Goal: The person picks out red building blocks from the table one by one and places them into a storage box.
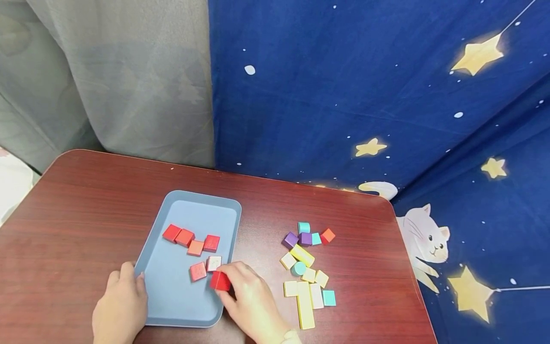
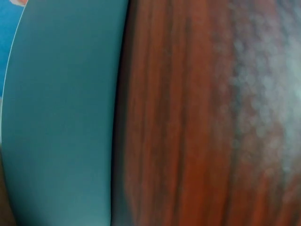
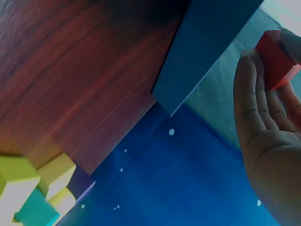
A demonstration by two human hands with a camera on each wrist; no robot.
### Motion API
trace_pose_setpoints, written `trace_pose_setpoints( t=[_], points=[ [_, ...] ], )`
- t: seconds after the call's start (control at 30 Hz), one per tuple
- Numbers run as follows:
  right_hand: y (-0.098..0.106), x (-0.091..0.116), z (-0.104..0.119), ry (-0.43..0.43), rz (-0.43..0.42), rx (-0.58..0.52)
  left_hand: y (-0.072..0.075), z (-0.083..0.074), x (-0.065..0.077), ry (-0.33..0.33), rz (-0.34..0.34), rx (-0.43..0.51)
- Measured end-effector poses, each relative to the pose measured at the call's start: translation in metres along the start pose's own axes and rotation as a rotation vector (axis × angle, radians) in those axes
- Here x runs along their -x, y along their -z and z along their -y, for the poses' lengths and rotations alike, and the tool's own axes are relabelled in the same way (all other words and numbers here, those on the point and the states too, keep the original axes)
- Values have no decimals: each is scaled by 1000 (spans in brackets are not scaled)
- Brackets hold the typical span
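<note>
A blue-grey tray (image 1: 172, 306) lies on the table with several red and orange-red blocks (image 1: 185, 237) in it and one whitish block (image 1: 214, 263). At the tray's left rim my left hand (image 1: 121, 306) holds the edge, thumb at the rim and fingers outside. My right hand (image 1: 251, 296) pinches a red cube (image 1: 221, 281) between thumb and fingers over the tray's right side. The right wrist view shows the same cube (image 3: 275, 59) raised in the fingertips. In the left wrist view, the tray's wall (image 2: 63, 113) fills the left side and hides most of the hand.
Right of the tray lies a loose group of blocks: purple (image 1: 290, 240), teal (image 1: 298, 269), yellow (image 1: 305, 306), cream ones and one orange-red cube (image 1: 327, 236). The brown wooden table (image 1: 365, 267) ends at a starry blue curtain (image 1: 301, 95) and a grey one (image 1: 146, 86).
</note>
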State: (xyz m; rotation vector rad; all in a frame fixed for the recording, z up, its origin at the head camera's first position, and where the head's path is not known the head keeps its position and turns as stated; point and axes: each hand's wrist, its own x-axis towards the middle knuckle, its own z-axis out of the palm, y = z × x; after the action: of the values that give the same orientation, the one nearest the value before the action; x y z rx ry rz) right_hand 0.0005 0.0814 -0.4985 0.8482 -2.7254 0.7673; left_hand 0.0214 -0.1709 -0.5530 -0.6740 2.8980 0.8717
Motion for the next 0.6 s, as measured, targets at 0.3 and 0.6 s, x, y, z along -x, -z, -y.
trace_pose_setpoints(
  t=[0.3,0.6],
  points=[
    [-14,-3,7,46,112,103,3,-3,1,2,-10,-4],
    [-21,-3,6,113,186,193,4,-4,-1,18,16,-15]
  ],
)
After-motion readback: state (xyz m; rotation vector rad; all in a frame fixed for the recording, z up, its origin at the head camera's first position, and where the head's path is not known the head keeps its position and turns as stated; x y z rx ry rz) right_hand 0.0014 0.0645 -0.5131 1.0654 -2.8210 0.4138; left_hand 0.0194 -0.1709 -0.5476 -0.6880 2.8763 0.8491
